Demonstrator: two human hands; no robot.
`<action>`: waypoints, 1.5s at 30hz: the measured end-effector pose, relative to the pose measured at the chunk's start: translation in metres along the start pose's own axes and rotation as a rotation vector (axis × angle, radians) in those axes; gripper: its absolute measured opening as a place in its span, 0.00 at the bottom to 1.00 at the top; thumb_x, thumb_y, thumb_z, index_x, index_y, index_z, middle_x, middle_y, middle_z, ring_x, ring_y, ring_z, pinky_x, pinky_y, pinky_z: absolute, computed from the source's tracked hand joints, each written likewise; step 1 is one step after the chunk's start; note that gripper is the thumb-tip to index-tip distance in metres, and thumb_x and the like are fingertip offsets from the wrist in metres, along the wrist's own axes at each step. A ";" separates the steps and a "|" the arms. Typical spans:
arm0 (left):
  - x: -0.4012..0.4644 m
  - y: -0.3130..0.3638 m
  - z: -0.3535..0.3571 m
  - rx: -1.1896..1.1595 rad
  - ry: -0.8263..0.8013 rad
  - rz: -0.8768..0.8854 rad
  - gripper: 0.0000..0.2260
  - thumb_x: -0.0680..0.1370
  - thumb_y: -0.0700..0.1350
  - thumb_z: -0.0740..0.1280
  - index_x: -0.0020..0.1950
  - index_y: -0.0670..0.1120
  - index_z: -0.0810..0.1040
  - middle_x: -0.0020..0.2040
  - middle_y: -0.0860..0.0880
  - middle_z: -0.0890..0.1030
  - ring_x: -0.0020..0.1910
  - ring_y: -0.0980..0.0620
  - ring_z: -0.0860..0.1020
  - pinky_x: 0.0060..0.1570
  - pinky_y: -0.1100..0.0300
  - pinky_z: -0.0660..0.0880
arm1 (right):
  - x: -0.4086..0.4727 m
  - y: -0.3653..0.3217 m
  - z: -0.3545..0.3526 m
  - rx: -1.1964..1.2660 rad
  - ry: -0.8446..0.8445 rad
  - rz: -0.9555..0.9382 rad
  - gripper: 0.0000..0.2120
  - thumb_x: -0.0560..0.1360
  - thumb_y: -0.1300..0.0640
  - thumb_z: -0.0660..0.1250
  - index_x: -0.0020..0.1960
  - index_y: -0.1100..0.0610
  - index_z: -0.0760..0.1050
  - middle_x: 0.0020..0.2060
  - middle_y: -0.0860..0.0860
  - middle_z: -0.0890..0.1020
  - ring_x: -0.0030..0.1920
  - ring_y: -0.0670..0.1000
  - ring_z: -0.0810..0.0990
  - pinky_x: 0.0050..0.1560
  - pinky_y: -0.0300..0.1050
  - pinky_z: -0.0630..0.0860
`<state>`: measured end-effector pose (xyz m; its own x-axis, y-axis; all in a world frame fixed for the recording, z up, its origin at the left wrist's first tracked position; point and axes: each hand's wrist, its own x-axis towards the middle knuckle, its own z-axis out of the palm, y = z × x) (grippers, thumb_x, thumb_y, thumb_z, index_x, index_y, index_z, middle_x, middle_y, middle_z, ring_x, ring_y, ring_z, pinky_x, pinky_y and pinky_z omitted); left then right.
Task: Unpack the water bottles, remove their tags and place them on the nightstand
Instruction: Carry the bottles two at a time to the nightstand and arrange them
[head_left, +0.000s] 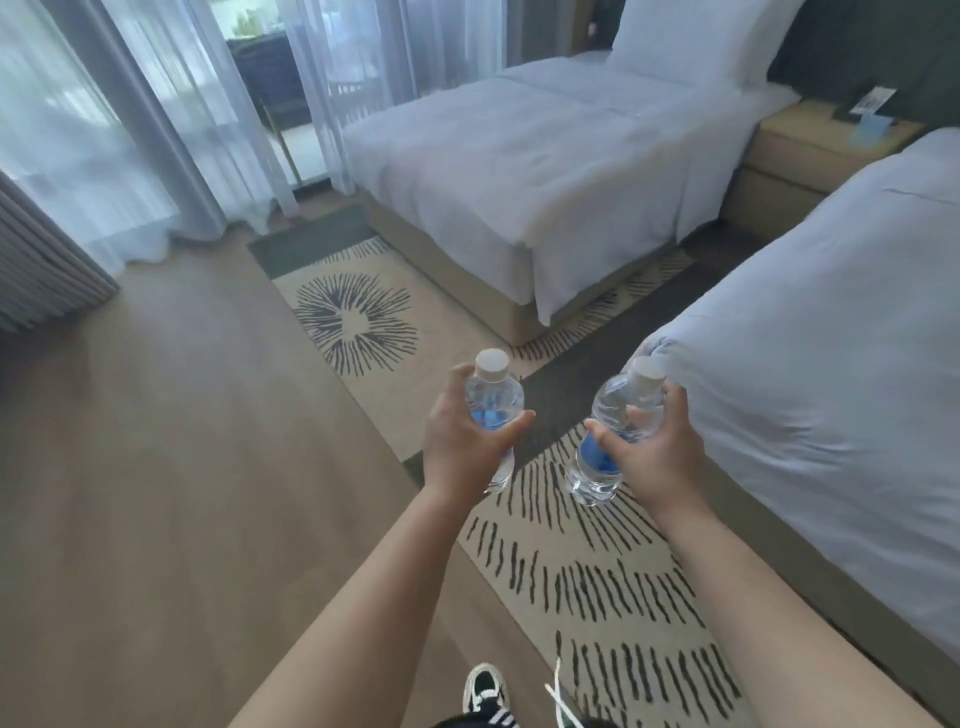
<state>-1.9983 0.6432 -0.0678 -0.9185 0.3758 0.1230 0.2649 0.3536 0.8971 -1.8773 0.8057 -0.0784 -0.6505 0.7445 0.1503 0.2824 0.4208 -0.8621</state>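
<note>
I hold two clear water bottles with white caps and blue labels out in front of me, above the patterned rug. My left hand (462, 441) grips the left bottle (493, 397) around its middle. My right hand (652, 447) wraps the right bottle (621, 410), which tilts slightly to the right. The wooden nightstand (800, 156) stands far off at the upper right, between the two beds, against the dark headboard wall. No tags are visible on the bottles.
Two white beds: the far bed (519, 171) ahead and the near bed (831, 338) at my right. A cream rug (587, 582) with black strokes runs between them. A card and a blue item (872, 127) lie on the nightstand. Sheer curtains (130, 130) hang at left.
</note>
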 end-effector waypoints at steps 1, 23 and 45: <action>0.020 -0.001 0.001 -0.002 -0.010 0.004 0.28 0.66 0.53 0.78 0.61 0.56 0.69 0.54 0.53 0.79 0.52 0.52 0.79 0.51 0.53 0.77 | 0.015 -0.003 0.006 -0.004 0.023 0.011 0.32 0.65 0.47 0.78 0.62 0.47 0.63 0.55 0.50 0.78 0.52 0.50 0.77 0.47 0.39 0.70; 0.442 0.012 0.188 -0.035 -0.302 0.101 0.29 0.64 0.56 0.79 0.58 0.62 0.67 0.50 0.61 0.77 0.50 0.56 0.77 0.43 0.65 0.70 | 0.402 0.048 0.076 -0.112 0.356 0.180 0.33 0.64 0.49 0.79 0.63 0.52 0.66 0.57 0.52 0.80 0.54 0.53 0.79 0.46 0.31 0.69; 0.820 0.074 0.446 -0.047 -0.545 0.279 0.31 0.63 0.59 0.77 0.53 0.72 0.59 0.45 0.72 0.73 0.44 0.67 0.75 0.37 0.69 0.68 | 0.784 0.115 0.060 -0.214 0.616 0.353 0.37 0.65 0.46 0.77 0.68 0.51 0.64 0.63 0.51 0.76 0.59 0.54 0.78 0.54 0.39 0.71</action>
<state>-2.6005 1.3595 -0.0896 -0.5305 0.8373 0.1323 0.4494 0.1454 0.8814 -2.3971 1.4060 -0.0886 -0.0004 0.9836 0.1802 0.5734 0.1478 -0.8058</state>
